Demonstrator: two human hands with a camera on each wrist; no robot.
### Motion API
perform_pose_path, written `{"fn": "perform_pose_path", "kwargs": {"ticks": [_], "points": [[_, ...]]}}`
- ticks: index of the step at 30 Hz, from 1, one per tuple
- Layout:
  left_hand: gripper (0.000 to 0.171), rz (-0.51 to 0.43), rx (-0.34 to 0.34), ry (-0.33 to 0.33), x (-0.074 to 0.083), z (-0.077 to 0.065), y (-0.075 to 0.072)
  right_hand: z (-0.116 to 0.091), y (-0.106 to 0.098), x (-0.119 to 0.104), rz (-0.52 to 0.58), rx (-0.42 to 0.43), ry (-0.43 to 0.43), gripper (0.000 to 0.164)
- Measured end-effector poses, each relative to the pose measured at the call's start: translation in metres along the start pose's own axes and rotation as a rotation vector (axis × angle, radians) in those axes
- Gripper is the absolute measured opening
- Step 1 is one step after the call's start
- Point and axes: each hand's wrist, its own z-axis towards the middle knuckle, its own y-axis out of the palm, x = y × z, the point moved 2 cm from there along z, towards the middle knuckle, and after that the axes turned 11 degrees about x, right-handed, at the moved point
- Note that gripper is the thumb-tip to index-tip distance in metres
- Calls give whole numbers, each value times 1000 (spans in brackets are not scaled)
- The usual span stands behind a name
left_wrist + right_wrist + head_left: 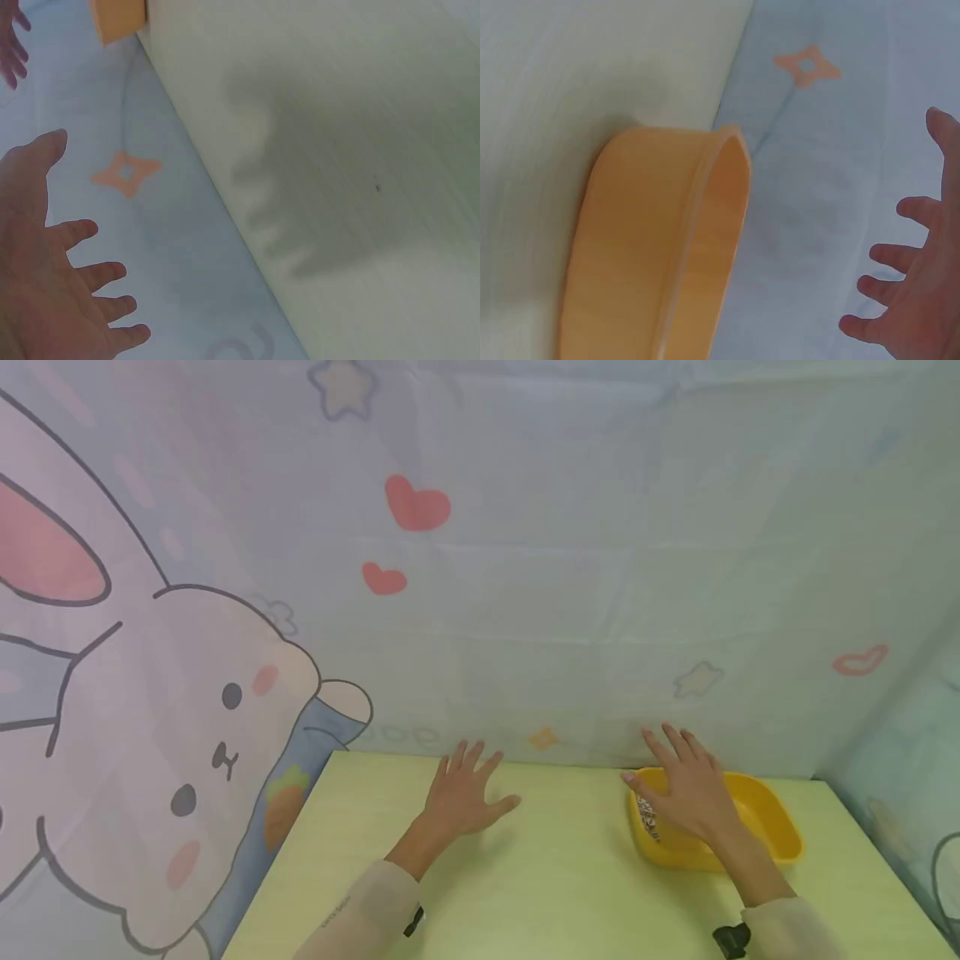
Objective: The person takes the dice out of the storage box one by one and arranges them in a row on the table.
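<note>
My left hand [460, 795] hovers over the left part of the pale yellow-green table [555, 877], fingers spread and holding nothing. Its shadow falls on the tabletop in the left wrist view. Over a yellow plastic basin [780, 827] at the table's right, my right hand [688, 789] is held with straight, spread fingers, also holding nothing. Inside the basin, by its left wall, lies a black-and-white patterned thing [647, 820]; the hand partly covers it and its kind cannot be made out. The right wrist view shows the basin's outer wall [630, 240] apart from the fingers.
A cloth backdrop [525, 610] with a printed rabbit, hearts and stars hangs behind the table's back edge. More cloth [922, 760] hangs at the right side. The basin stands close to the back edge.
</note>
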Motion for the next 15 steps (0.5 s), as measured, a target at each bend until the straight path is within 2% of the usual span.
{"fn": "perform_pose_path", "kwargs": {"ticks": [3,7,10,15], "points": [[84,5,-3,20,16,4,11,-8,-9,18,61,-18,47,84],[82,-42,-29,58,50,7,29,-23,-21,55,97,-31,119,82],[79,-170,-59,39,76,7,44,-37,-30,87,112,-41,178,79],[76,-435,-72,-52,109,4,74,-62,-34,140,161,-75,286,79]]}}
